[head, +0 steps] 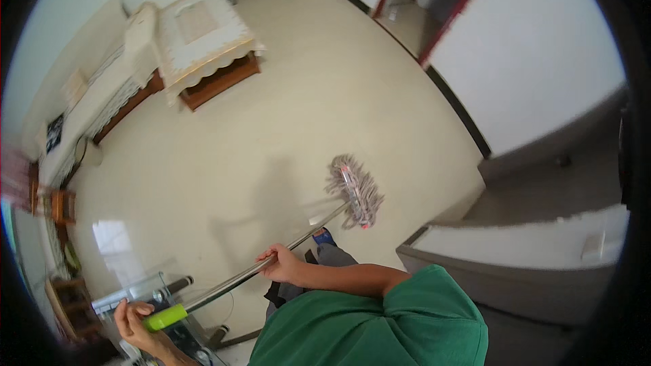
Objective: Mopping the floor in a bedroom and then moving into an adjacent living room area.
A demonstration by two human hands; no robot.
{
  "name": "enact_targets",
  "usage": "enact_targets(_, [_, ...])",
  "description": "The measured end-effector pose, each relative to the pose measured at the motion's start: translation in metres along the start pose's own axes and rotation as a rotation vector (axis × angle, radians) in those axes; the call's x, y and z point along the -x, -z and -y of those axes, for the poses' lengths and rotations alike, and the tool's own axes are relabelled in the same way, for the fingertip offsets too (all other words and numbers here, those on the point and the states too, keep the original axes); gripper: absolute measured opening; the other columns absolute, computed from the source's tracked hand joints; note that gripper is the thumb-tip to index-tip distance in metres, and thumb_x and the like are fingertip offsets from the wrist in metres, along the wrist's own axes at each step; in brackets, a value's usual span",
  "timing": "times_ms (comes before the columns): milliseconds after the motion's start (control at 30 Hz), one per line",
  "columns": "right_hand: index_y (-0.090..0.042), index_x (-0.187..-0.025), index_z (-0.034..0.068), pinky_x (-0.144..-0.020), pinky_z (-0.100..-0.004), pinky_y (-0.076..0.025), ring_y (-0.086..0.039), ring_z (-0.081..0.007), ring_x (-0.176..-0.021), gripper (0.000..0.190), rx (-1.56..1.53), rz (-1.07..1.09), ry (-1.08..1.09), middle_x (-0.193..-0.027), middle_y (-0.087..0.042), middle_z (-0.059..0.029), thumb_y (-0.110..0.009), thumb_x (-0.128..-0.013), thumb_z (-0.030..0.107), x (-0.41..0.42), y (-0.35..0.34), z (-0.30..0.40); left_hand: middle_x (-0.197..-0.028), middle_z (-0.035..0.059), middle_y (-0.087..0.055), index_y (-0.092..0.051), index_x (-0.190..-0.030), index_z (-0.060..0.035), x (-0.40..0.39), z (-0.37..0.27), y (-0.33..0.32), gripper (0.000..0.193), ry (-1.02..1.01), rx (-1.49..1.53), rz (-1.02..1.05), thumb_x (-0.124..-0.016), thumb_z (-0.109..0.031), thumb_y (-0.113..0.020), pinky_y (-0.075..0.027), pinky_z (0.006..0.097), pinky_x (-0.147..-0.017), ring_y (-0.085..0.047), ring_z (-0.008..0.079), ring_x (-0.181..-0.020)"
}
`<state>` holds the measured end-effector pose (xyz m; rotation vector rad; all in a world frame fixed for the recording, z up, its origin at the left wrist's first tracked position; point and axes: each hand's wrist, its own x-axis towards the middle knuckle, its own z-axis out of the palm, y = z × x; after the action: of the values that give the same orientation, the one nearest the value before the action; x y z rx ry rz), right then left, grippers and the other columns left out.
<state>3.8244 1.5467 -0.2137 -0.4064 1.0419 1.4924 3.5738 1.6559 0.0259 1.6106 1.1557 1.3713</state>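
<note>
A string mop with greyish-pink strands (374,195) lies with its head on the tiled floor, ahead and to the right of my feet. Its metal pole (229,283) slants down-left across my front to a lime-green grip (166,317). My right hand (280,263) is wrapped around the middle of the pole. At the grip's end is my left hand (136,323), its fingers loosely curled and its palm against the grip. One blue shoe (322,236) shows beside the pole, near the mop head.
A glass-topped stand (137,290) is close by my left hand. Further ahead stands a cloth-covered table (203,25), with a covered sofa (101,81) along the wall. To the right are a low white-and-grey partition (508,244) and a red-framed doorway (407,20). The pale floor (218,147) is glossy.
</note>
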Motion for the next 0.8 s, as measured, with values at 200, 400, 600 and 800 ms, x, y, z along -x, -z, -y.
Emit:
enact_targets(200, [-0.039, -0.057, 0.009, -0.062, -0.0353, -0.045, -0.048, -0.0202, -0.057, 0.02, -0.294, -0.041, 0.184, -0.054, -0.045, -0.0041, -0.042, -0.077, 0.011, 0.017, 0.037, 0.046, -0.048, 0.0051, -0.046, -0.055, -0.098, 0.0015, -0.044, 0.009, -0.156, 0.015, 0.207, 0.424, 0.493, -0.088, -0.002, -0.044, -0.043, 0.0309, -0.051, -0.048, 0.0168, -0.047])
enact_targets(400, [-0.052, -0.081, 0.0, -0.07, -0.0389, -0.045, -0.052, -0.0249, -0.071, 0.016, -0.618, 0.343, 0.372, -0.077, -0.05, -0.0111, -0.043, -0.075, 0.013, -0.03, 0.201, 0.147, -0.053, 0.0008, -0.042, -0.055, -0.093, 0.0009, 0.027, -0.019, -0.336, 0.011, 0.671, 0.638, 0.951, -0.084, -0.001, -0.048, -0.038, 0.026, -0.05, -0.041, 0.0106, -0.048])
enact_targets(600, [-0.054, -0.081, 0.004, -0.088, -0.044, -0.038, -0.056, -0.0191, -0.077, 0.028, -0.56, 0.542, 0.648, -0.083, -0.059, -0.0069, -0.037, -0.082, 0.026, 0.016, 0.185, 0.222, -0.059, 0.0065, -0.053, -0.059, -0.072, 0.0048, 0.075, -0.064, -0.418, 0.016, 0.578, 0.443, 1.414, -0.071, 0.006, -0.044, -0.033, 0.0228, -0.045, -0.043, 0.0094, -0.049])
enact_targets(800, [-0.043, -0.065, 0.011, -0.075, -0.0384, -0.039, -0.049, -0.0167, -0.066, 0.021, -0.3, 0.035, 0.808, -0.068, -0.05, -0.0006, -0.048, -0.077, 0.028, -0.002, 0.087, 0.313, -0.053, 0.0114, -0.052, -0.058, -0.061, 0.0059, 0.049, -0.114, -0.477, 0.018, 0.3, 0.543, 1.446, -0.061, 0.009, -0.04, -0.032, 0.0249, -0.041, -0.042, 0.0137, -0.042])
